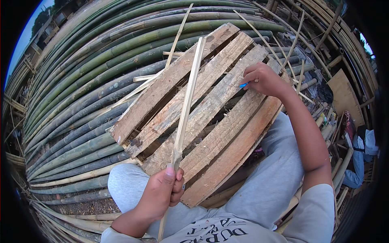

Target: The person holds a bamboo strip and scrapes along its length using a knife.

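Outdoors, among stacked bamboo poles (133, 44). W/ L hand (160, 192): gripping split-bamboo strip (189, 97) below mid-length, running over slatted wood platform (214, 150); can't ID dark bit (177, 159) by thumb. W/ R hand (265, 79): closed narrow on small blue item (243, 85), type unclear, above platform. Strip prob. light, stiff but springy, dry, not slippery; apt to splinter. Best held mid-length, by flat faces, avoiding raw edges.

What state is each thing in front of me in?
Pale strip: split, slanting over the slats.
Slatted wooden platform: gapped, littered with shavings.
Left hand: closed on strip.
Right hand: curled at blue item.
Bamboo poles: laid side by side.
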### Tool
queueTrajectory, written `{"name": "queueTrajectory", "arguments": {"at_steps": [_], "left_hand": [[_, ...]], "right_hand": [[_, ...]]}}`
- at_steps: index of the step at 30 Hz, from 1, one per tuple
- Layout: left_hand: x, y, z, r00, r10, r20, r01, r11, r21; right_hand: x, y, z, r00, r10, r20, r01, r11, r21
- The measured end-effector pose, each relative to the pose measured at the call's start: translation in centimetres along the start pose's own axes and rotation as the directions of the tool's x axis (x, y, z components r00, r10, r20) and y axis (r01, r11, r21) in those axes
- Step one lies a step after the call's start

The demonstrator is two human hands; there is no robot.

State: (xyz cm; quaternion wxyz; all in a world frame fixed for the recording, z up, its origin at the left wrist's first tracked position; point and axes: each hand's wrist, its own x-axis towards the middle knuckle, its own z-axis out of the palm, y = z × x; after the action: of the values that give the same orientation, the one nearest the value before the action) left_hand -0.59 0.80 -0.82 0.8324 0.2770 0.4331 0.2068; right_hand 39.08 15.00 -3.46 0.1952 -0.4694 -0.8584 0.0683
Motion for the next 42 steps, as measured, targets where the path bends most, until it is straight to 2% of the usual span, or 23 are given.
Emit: {"name": "queueTrajectory", "arguments": {"at_steps": [3,5,9,11,15,17,18,20,21,24,27,29,32,36,38,42], "left_hand": [[0.1,-0.1,-0.1,1.000,-0.003,0.005,0.003,1.000,0.002],[0.2,-0.1,0.0,1.000,-0.003,0.015,0.003,1.000,0.001],[0.3,-0.2,0.3,1.000,-0.017,-0.005,0.017,1.000,0.005],[0.4,-0.2,0.3,1.000,-0.016,-0.011,0.016,1.000,0.008],[0.4,-0.4,0.3,1.000,-0.022,-0.008,0.022,1.000,-0.001],[0.4,-0.5,0.4,1.000,-0.026,-0.011,0.026,1.000,-0.004],[0.5,-0.5,0.5,0.999,-0.028,-0.016,0.028,1.000,0.006],[0.6,-0.6,0.6,0.999,-0.027,-0.028,0.027,0.999,0.016],[0.7,-0.6,0.6,0.999,-0.029,-0.016,0.029,1.000,0.006],[0.6,-0.5,0.7,1.000,-0.026,-0.010,0.026,1.000,0.003],[0.4,-0.5,0.7,1.000,-0.006,-0.014,0.006,1.000,0.011],[0.4,-0.5,0.6,1.000,0.006,-0.017,-0.006,1.000,0.013],[0.3,-0.7,0.3,1.000,0.021,-0.017,-0.020,1.000,0.021],[0.1,-0.6,0.3,1.000,0.014,-0.013,-0.014,1.000,0.014],[0.0,-0.5,0.3,1.000,0.012,-0.008,-0.012,1.000,0.010],[-0.1,-0.5,0.2,1.000,0.022,-0.016,-0.022,1.000,0.015]], "right_hand": [[-0.2,0.3,-0.3,0.998,-0.062,-0.003,0.062,0.998,-0.017],[0.1,0.0,-0.1,0.992,-0.027,-0.119,0.036,0.997,0.072],[0.6,-0.3,0.8,0.992,0.022,-0.127,-0.016,0.999,0.051],[0.7,-0.7,0.8,0.999,-0.032,0.008,0.033,0.998,-0.048],[0.4,-0.6,0.2,0.992,-0.066,0.109,0.074,0.995,-0.068],[0.7,-1.2,1.0,0.999,0.008,-0.050,-0.004,0.997,0.075],[0.9,-1.6,1.4,0.999,0.007,-0.048,-0.003,0.997,0.080],[1.3,-2.4,2.4,0.985,-0.051,-0.162,0.041,0.997,-0.066],[1.6,-2.9,3.1,0.985,-0.053,-0.165,0.044,0.997,-0.061],[2.0,-3.6,4.4,0.991,-0.046,-0.123,0.040,0.998,-0.052],[2.3,-3.0,4.2,0.985,-0.128,-0.116,0.121,0.991,-0.064],[2.2,-2.5,3.2,0.981,-0.193,0.019,0.194,0.977,-0.084],[1.6,-2.2,2.1,0.975,-0.213,0.067,0.217,0.974,-0.066],[1.2,-2.2,1.4,0.976,-0.214,0.036,0.217,0.972,-0.093],[1.3,-2.1,1.1,0.985,-0.150,-0.083,0.139,0.982,-0.125],[1.2,-1.2,0.8,0.989,-0.093,-0.115,0.069,0.977,-0.202]]}}
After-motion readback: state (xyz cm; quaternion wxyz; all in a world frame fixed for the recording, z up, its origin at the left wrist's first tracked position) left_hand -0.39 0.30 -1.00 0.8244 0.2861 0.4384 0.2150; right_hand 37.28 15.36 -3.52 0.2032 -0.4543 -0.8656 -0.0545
